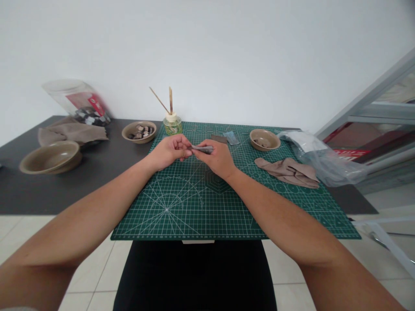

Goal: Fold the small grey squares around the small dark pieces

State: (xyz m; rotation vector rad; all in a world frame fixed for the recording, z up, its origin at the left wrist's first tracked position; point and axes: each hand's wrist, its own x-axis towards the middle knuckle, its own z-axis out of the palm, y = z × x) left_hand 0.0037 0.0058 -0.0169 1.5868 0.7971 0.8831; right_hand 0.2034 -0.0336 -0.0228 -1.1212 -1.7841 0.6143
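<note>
Both my hands meet above the far middle of the green cutting mat [201,203]. My left hand [170,151] and my right hand [216,159] each pinch one end of a small flat grey strip [202,149], held level between them a little above the mat. The fingers of both hands are closed on it. Just beyond lie a small dark piece [219,138] and a pale blue piece [231,138] on the mat.
A reed diffuser bottle [172,123] stands at the mat's far edge. Brown bowls sit at left [50,157], centre-left [139,131] and right [264,139]. Beige cloth [288,171] and a clear plastic bag [319,160] lie at right; a tipped jar [79,101] and cloth at far left.
</note>
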